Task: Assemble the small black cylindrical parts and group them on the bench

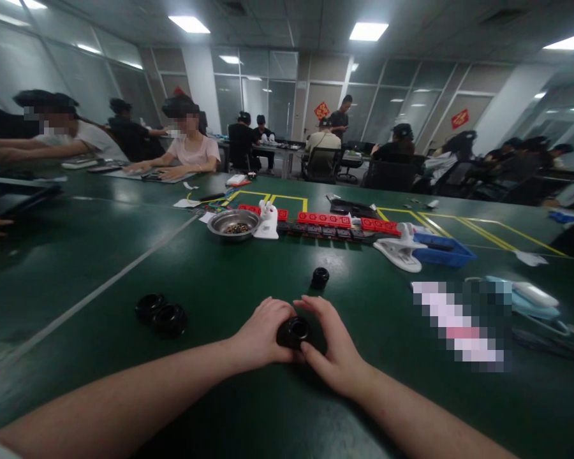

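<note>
could fumble glossy black hollow ring (288, 334), lower centre of frame, grasped by fingers of left hand (264, 330) and right hand (333, 349), if pressing unevenly.

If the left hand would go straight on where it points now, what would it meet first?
Most likely the black ring, which sits right against the left hand; just past it, probably the right hand. Depth is hard to judge in this one view.
</note>
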A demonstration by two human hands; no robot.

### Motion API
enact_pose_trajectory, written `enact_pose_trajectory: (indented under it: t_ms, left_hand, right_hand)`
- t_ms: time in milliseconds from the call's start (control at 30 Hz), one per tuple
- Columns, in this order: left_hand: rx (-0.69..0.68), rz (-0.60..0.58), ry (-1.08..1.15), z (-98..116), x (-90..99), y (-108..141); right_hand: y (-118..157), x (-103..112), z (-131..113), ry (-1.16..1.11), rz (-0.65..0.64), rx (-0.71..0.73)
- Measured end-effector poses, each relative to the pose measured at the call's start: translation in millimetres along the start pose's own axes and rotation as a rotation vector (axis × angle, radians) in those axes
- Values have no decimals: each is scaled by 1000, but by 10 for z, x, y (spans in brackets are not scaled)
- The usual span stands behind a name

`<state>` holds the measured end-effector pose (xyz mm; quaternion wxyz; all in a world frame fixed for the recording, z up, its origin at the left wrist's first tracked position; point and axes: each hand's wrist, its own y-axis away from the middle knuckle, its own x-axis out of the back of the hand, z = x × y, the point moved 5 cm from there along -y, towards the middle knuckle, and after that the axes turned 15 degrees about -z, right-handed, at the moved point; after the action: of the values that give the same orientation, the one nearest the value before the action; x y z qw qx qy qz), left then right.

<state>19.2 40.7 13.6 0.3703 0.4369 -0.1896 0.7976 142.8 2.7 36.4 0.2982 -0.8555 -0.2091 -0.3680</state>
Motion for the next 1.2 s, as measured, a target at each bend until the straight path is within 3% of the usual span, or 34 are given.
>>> enact_pose_trajectory:
  t_ms: [233,533,800,1033,1200]
  left_hand:
    - [3,-6,-7,17,13,3]
    - [17,-9,-3,16,22,15]
    - [-1,5,-6,30,23,8]
    - [10,2,-13,0,3,17]
    - [5,-2,-13,4,1,10]
  right_hand:
    - [0,52,24,70,135,-93]
    - [0,3,-8,-37,9,12]
    - [-7,14,79,64,129,-144]
    - [-6,15,13,-57,34,8]
    - [-5,38,40,5,108,-83]
